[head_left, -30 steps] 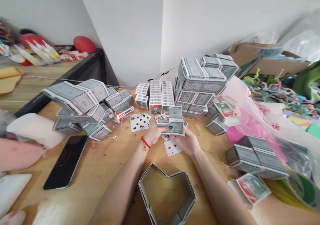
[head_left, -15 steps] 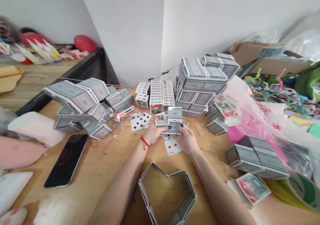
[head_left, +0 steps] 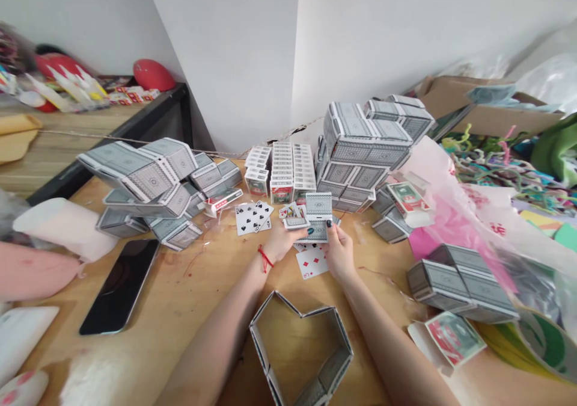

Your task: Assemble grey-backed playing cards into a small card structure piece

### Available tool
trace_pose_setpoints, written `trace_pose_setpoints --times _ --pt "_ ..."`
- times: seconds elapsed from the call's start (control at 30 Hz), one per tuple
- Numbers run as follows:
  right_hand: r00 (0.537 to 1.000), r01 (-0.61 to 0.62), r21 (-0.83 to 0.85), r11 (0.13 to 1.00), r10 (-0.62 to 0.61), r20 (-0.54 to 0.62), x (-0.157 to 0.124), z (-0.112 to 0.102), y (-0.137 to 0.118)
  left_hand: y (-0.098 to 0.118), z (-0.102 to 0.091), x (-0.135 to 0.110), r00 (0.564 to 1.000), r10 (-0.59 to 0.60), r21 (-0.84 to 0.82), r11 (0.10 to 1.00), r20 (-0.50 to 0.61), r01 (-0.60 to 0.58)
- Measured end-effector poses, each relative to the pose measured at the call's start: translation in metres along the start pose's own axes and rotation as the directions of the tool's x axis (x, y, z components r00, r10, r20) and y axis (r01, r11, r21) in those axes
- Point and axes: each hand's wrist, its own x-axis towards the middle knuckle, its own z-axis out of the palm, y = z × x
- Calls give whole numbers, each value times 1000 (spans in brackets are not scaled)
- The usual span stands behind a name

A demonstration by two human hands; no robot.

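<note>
Both hands meet over the middle of the table around grey-backed playing cards [head_left: 318,204], one above another with a narrow white gap between. My left hand [head_left: 280,243], with a red string at the wrist, is closed on their left side, thumb on top. Beside its thumb is a small stack with a face card [head_left: 288,212] showing. My right hand [head_left: 339,251] pinches the right edge of the cards under its thumb. Below lies a three of diamonds [head_left: 312,264], and to the left are face-up spade cards [head_left: 253,218]. A heart-shaped frame of cards [head_left: 345,337] stands between my forearms.
Folded-card blocks are stacked at left [head_left: 135,171] and right [head_left: 367,132]. Rows of card boxes [head_left: 282,171] stand at the back. A phone [head_left: 119,289] lies left; an opened card box [head_left: 455,337] and tape roll [head_left: 536,346] sit right. Pink plastic [head_left: 435,183] covers the right side.
Both hands and the grey-backed cards have shifted very slightly to the right. The grip looks the same, and the surrounding things have stayed in place.
</note>
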Motion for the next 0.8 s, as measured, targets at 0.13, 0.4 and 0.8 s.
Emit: trace_pose_setpoints --times 0.13,0.4,0.8 --pt "981 123 -193 974 -148 -125 -7 3 -3 -7 0 2 998 23 -13 1000 52 -22" --pt "995 25 -22 999 -27 -96 -2 -2 -7 -7 0 3 996 18 -25 1000 82 -16" --pt "973 -51 212 976 1 230 -2 3 -4 0 -5 0 997 -68 -201 977 45 76"
